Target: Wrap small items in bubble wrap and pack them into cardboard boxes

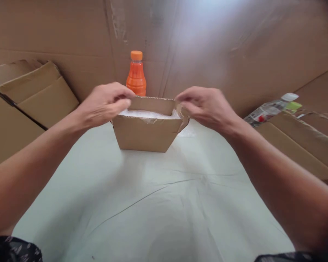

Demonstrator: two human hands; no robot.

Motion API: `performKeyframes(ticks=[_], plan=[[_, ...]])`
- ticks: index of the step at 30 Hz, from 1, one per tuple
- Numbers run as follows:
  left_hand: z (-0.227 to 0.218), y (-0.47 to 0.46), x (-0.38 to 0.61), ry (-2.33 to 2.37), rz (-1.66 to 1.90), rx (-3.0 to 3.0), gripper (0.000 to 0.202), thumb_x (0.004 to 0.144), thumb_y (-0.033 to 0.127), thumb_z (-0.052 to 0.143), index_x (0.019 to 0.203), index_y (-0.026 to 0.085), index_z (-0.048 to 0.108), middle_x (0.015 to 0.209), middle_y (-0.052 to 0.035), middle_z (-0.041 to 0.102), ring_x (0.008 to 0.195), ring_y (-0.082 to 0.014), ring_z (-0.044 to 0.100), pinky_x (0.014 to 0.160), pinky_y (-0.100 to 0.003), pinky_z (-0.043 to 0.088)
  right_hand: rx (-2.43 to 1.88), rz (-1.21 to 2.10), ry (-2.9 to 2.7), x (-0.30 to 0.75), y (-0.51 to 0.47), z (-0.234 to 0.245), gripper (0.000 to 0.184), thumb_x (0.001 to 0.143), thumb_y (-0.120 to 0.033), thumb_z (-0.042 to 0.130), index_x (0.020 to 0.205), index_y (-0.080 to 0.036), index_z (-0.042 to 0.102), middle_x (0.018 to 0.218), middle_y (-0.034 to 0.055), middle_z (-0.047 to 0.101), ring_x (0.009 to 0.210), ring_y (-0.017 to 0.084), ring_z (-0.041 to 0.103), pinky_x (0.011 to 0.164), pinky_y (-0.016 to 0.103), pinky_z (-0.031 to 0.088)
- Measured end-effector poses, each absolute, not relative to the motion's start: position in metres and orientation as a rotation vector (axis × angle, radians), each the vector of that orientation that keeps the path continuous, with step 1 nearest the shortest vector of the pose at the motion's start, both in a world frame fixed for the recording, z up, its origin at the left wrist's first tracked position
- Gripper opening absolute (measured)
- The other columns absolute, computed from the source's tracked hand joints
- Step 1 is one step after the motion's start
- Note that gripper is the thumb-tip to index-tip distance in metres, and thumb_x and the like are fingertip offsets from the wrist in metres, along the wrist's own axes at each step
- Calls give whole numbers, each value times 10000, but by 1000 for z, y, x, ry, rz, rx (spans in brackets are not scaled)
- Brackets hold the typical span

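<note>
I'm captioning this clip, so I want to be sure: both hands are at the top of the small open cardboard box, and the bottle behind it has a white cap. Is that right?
Not quite: the bottle behind the cardboard box has an orange cap, as the head view shows. The rest stands: the left hand and right hand are at the box's top.

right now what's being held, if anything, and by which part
The small cardboard box, apparently, by its far top corners: left hand at one, right hand at the other.

Fingers (125, 91) at cardboard box (146, 135), orange bottle (136, 80) behind
</note>
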State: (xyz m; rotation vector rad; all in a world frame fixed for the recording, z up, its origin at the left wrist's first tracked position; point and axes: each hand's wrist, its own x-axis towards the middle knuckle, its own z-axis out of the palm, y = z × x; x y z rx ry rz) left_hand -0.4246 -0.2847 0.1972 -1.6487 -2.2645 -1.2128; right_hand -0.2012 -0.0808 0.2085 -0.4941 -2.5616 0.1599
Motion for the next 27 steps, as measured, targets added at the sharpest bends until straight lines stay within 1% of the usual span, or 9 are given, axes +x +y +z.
performKeyframes(ticks=[4,6,9,16,19,21,23,25,27], plan=[[138,-331,-423,-2134,-1750,-1235,487,827,301,676,1285,138,643,1178,-102,721,1073,-200,683,1000,-373,545,-707,487,-2344,-154,-93,159,200,866,-349,598,1013,-279,714,987,28,775,862,242,709,748,398,578],[101,-331,-423,-2283,-1884,-1159,654,773,362,723,1373,154,566,1296,-141,670,1149,-245,654,993,-416,553,-713,740,-2397,-156,-98,127,406,831,-429,646,1179,-221,662,1158,93,752,979,275,709,722,390,576],[67,-311,-411,-2405,-2064,-1174,667,748,407,713,1348,164,551,1344,-153,643,1147,-274,649,972,-457,562,-719,1004,-2386,-175,-103,94,591,826,-503,650,1305,-170,562,1276,157,705,1051,292,693,705,371,567],[78,-323,-337,-2477,-2160,-1407,568,770,335,661,1316,197,581,1329,-136,658,1203,-287,638,961,-439,581,-1019,793,-2181,-105,-155,76,383,855,-556,622,1051,-227,625,951,94,753,713,253,681,633,392,565],[77,-370,-317,-2612,-2136,-1437,589,804,379,664,1367,233,571,1369,-124,649,1181,-287,669,975,-440,583,-1033,761,-2164,-44,-196,61,445,830,-583,686,1160,-287,658,1010,98,756,814,325,726,706,482,614],[71,-402,-316,-2739,-2034,-1309,574,810,449,678,1339,240,594,1320,-115,678,1098,-284,709,963,-439,587,-969,780,-2189,-20,-214,51,657,764,-565,775,1372,-408,584,1277,83,711,1106,419,697,895,605,594],[63,-427,-322,-2852,-1834,-1179,587,788,534,702,1292,244,623,1175,-91,731,1004,-283,728,926,-437,592,-867,868,-2224,-15,-220,43,987,684,-566,849,1545,-521,368,1580,5,494,1405,452,499,1105,660,473],[55,-441,-330,-2929,-1667,-1083,638,749,620,718,1269,261,632,1010,-55,754,908,-283,730,865,-434,600,-759,1036,-2257,-24,-216,38,1252,615,-607,888,1632,-484,167,1716,-13,241,1534,441,298,1229,635,337],[46,-443,-335,-2994,-1584,-1074,620,737,666,715,1220,283,645,915,-26,752,835,-277,723,818,-431,609,-646,1217,-2256,-39,-207,34,1410,569,-659,896,1671,-353,71,1742,60,131,1569,428,203,1278,596,235]])
